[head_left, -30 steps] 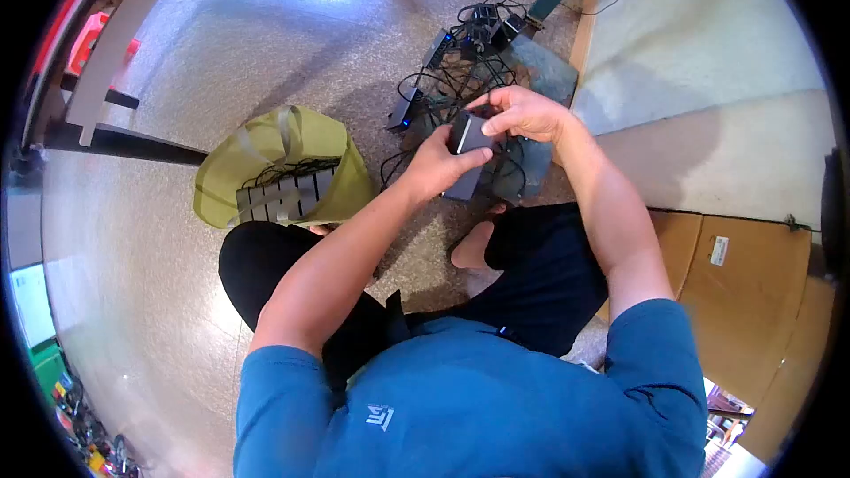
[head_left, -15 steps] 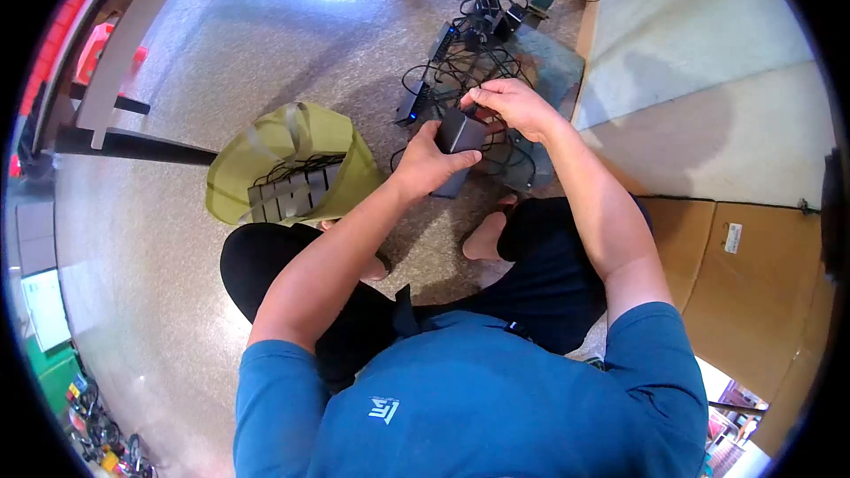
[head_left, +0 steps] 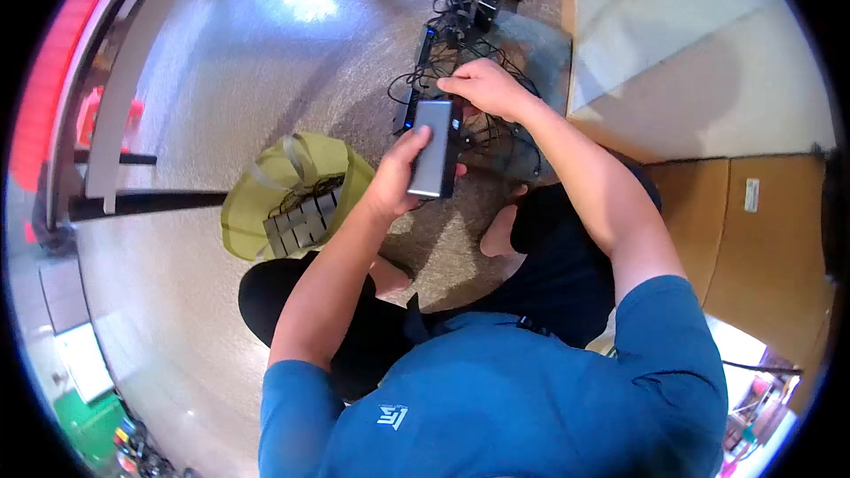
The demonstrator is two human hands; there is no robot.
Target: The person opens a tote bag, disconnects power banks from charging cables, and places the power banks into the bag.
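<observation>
My left hand (head_left: 398,172) is wrapped round a grey and black box-shaped device (head_left: 431,149), its thumb on the broad grey face. At the device's far end, my right hand (head_left: 480,87) has its fingers pinched together; what they hold, if anything, is too small to tell. Just beyond both hands lies a tangle of black cables (head_left: 460,53) with black adapters. Two slim dark devices with blue lights, one of them this nearer device (head_left: 406,111), rest at the tangle's left side.
An olive bag (head_left: 345,168) with several grey boxes and cables inside stands open on the floor, left of my hands. A brown cardboard sheet (head_left: 770,248) is at the right. Dark metal legs (head_left: 159,204) reach in from the left.
The device has turned so that its broad grey face shows, and my left hand has shifted left with it. My right hand has moved up and left from the device's side to its far end.
</observation>
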